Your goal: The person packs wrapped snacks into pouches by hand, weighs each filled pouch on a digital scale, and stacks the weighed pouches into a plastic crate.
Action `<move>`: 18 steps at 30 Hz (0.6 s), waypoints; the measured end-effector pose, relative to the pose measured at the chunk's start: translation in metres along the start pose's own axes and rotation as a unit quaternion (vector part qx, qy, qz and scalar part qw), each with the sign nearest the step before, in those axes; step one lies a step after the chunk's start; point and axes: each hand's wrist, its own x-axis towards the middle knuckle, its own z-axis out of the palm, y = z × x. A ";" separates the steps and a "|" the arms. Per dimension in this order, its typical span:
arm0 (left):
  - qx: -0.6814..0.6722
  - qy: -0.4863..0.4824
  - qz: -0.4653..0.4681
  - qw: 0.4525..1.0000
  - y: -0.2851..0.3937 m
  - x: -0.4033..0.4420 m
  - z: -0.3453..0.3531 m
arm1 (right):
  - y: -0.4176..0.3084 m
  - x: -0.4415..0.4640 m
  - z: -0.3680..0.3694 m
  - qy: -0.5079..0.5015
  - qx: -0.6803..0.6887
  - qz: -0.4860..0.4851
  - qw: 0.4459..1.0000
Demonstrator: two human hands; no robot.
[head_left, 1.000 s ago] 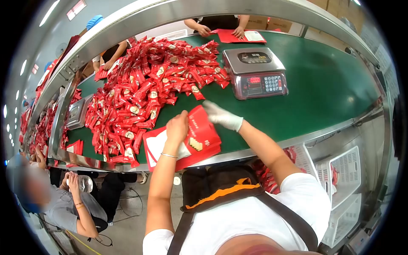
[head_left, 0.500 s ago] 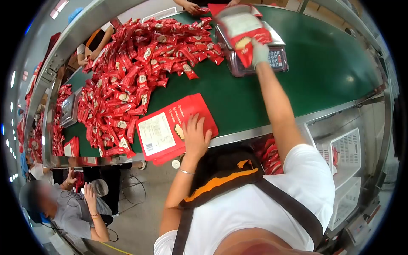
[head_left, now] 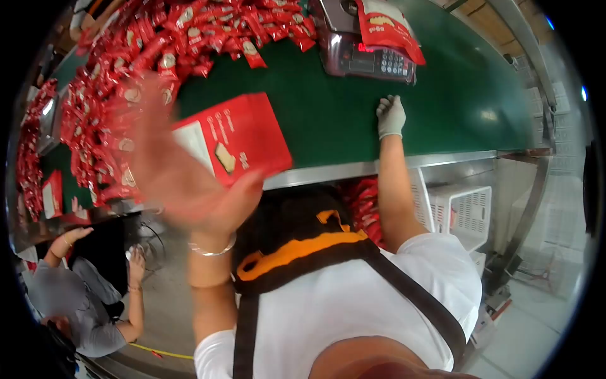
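My left hand [head_left: 196, 177] is raised close to the camera, blurred, palm showing and fingers spread, holding nothing. Behind it, a flat red pouch [head_left: 252, 129] with a white panel lies near the table's front edge, partly hidden by the hand. My right hand [head_left: 391, 117], in a pale glove, is over the green table with its fingers curled in and nothing visible in them. Just beyond it stands a digital scale [head_left: 369, 62] with a red display. Another red pouch [head_left: 392, 31] rests on the scale, overhanging its keypad.
Small red packets [head_left: 136, 95] are heaped across the left of the green table [head_left: 334, 120]. A seated co-worker [head_left: 88, 309] is at the lower left. White crates [head_left: 467, 211] stand below the table at the right.
The pouch in my right hand has been let go onto the scale, and that hand has drawn back toward me. My left hand has lifted off the other pouch and moved left. The view has shifted.
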 end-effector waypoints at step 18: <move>-0.011 0.040 0.512 0.858 0.051 0.088 -0.075 | -0.004 -0.022 0.006 -0.025 -0.028 0.032 0.999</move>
